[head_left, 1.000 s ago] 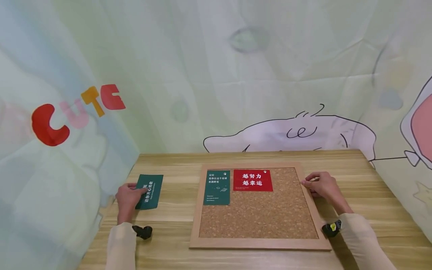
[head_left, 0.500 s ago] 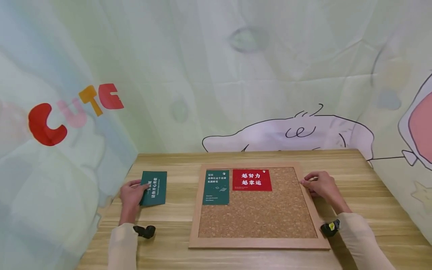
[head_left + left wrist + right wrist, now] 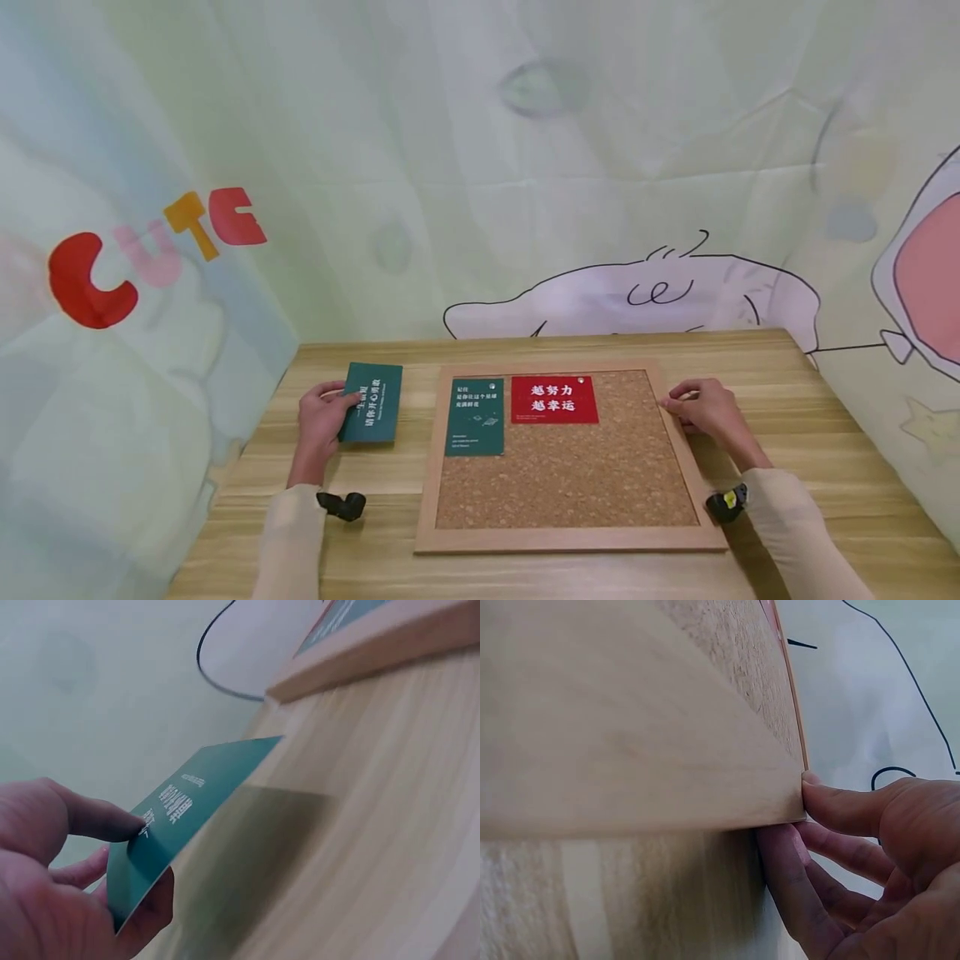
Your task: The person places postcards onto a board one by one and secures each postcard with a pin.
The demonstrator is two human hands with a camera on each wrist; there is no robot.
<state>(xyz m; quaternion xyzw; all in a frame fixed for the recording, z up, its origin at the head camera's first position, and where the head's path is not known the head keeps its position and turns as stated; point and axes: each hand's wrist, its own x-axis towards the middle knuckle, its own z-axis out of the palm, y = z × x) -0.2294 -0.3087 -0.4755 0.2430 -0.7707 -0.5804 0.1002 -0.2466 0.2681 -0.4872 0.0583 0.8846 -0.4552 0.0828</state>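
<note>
A green card (image 3: pixel 371 402) with white print is pinched between the thumb and fingers of my left hand (image 3: pixel 322 417). In the left wrist view the card (image 3: pixel 180 802) is raised off the table and casts a shadow on it. A wood-framed corkboard (image 3: pixel 570 483) lies to its right. Another green card (image 3: pixel 475 421) sits on the board's upper left, beside a red card (image 3: pixel 553 400); each has a small white mark near its top right. My right hand (image 3: pixel 708 412) grips the board's right edge. In the right wrist view, the thumb (image 3: pixel 844 810) is on the frame (image 3: pixel 667 772) and fingers lie underneath.
The wooden table (image 3: pixel 375 517) carries the board. A printed curtain (image 3: pixel 390 167) with cartoon drawings and coloured letters rises behind the table and along both sides. Black wrist devices show on the left (image 3: pixel 343 506) and right (image 3: pixel 727 502) arms.
My left hand has moved right and slightly away from me, bringing the green card closer to the corkboard and lifting it. The right hand stays at the board's edge. The head view shifts slightly.
</note>
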